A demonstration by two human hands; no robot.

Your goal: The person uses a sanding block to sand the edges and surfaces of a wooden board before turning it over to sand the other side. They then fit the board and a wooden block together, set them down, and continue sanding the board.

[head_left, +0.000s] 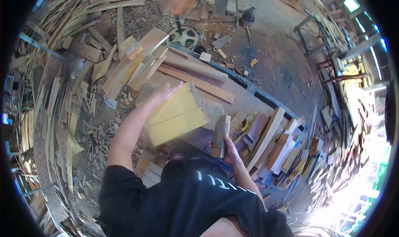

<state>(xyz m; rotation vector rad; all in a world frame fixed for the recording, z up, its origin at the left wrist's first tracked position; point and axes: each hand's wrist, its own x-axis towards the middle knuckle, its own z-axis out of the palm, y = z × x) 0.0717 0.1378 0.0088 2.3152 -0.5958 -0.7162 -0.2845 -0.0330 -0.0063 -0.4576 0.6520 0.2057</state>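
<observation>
My left hand [167,91] grips the far left edge of a yellow wooden panel [176,114]. The panel is tilted above my lap, with a dark seam across it and a darker strip at its right end; its underside is hidden. In my right hand [231,151] is a wooden block [222,133], held upright with my fingers wrapped round its lower part. The block is to the right of the panel and apart from it.
A low worktable [212,108] in front of me bears long planks [195,71], and wood offcuts [270,141] crowd its right side. Stacked boards [135,64] stand at the left. A fan [181,29] is beyond the table. Scrap wood [54,108] covers the floor leftward.
</observation>
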